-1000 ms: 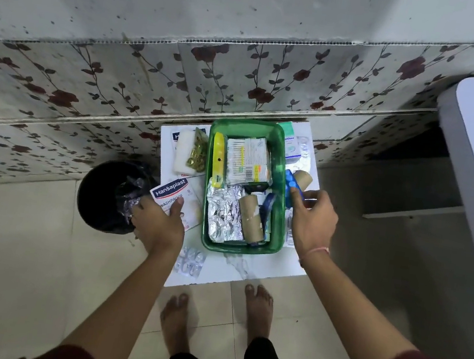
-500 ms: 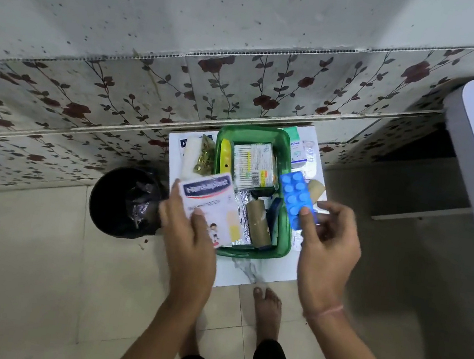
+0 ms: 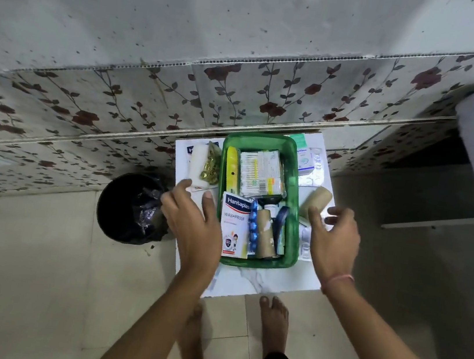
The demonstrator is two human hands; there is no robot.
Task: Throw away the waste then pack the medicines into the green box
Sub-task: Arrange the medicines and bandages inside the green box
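The green box (image 3: 296, 227) stands on a small white table (image 3: 260, 283). Inside lie a Hansaplast plaster box (image 3: 234, 224), a blue blister strip (image 3: 253, 230), a cardboard roll (image 3: 266, 233), a pack of cotton swabs (image 3: 261, 172) and a yellow strip (image 3: 231, 166). My left hand (image 3: 190, 221) hovers empty just left of the box, fingers spread. My right hand (image 3: 332, 241) hovers empty at the box's right side, above clear blister packs (image 3: 306, 243). A tan bandage roll (image 3: 316, 201) lies beyond my right fingers.
A black bin (image 3: 131, 207) with a liner stands on the floor left of the table. On the table's left are a white pad (image 3: 198, 161) and a bag of gold capsules (image 3: 211, 166); at the back right, a medicine carton (image 3: 304, 158). My bare feet stand below.
My left hand carried the Hansaplast box from the table's left into the green box and let go. My right hand lifted the blue blister strip, dropped it into the box, and drew back.
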